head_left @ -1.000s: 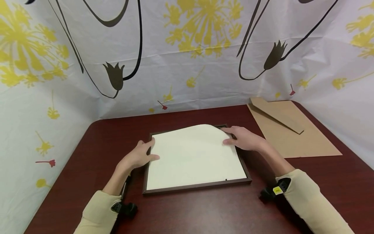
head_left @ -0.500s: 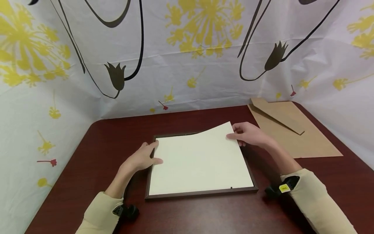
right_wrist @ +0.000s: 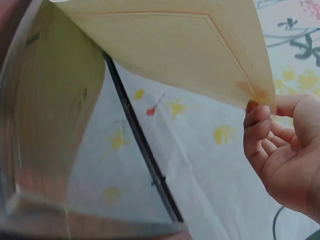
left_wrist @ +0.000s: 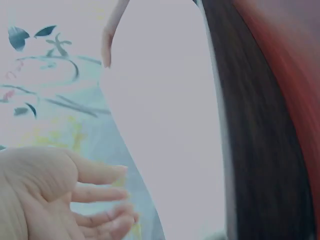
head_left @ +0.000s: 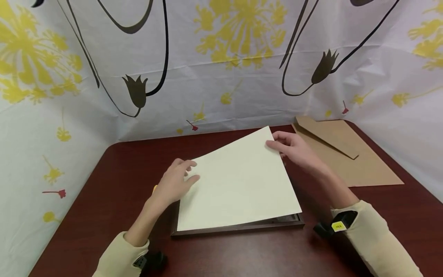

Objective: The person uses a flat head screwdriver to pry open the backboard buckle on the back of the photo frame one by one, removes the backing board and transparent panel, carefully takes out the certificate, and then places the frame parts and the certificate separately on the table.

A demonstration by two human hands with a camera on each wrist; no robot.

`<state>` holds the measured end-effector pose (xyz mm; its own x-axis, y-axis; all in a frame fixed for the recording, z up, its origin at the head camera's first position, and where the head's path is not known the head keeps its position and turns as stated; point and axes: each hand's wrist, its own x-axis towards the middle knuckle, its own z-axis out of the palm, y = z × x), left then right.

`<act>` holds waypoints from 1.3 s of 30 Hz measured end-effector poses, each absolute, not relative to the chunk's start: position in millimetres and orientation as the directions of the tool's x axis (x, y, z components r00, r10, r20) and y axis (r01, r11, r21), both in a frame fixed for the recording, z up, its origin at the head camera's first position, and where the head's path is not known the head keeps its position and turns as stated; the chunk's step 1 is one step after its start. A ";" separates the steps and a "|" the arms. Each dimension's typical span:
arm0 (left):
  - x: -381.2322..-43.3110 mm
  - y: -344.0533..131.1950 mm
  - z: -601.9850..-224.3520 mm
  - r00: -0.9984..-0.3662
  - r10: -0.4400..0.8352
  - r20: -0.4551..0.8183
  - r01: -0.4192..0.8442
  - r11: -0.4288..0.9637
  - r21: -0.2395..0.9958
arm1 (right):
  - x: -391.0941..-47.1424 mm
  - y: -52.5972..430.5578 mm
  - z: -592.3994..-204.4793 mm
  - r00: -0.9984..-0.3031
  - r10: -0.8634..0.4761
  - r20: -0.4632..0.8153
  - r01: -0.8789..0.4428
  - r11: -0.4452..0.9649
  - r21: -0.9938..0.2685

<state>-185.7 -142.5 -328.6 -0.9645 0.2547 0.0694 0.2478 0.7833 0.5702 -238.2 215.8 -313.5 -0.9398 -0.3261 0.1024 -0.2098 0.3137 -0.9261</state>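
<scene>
My right hand (head_left: 299, 152) pinches the far right corner of a cream sheet of paper (head_left: 238, 184), thumb on top and fingers beneath. That corner is raised, and the sheet slopes down to its near left corner, still at the dark brown picture frame (head_left: 238, 229). In the right wrist view the underside of the paper (right_wrist: 165, 40) shows a thin printed border line, above the shiny inside of the frame. My left hand (head_left: 173, 181) hovers at the sheet's left edge with loosely bent fingers. In the left wrist view those fingers (left_wrist: 102, 192) stand apart from the paper.
A brown backing board (head_left: 370, 165) with a long stand leg (head_left: 328, 138) on it lies at the table's far right. The dark red table (head_left: 145, 154) ends at a white patterned cloth (head_left: 207, 77) behind and on both sides.
My right hand has taken the far right corner and lifted it up, so the sheet's right side now rises out of the frame. My left fingers have come off the frame's left edge.
</scene>
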 end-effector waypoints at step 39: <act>-110.4 -73.5 -293.6 -0.858 0.342 0.384 0.471 0.222 0.854 | -157.2 123.5 -297.6 -0.739 -0.505 0.445 -0.530 0.030 -0.847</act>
<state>-110.4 -73.5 -293.6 -0.8577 0.3424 0.3836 0.4705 0.2216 0.8541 -157.2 123.5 -297.6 -0.7395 -0.5052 0.4449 -0.5304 0.0303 -0.8472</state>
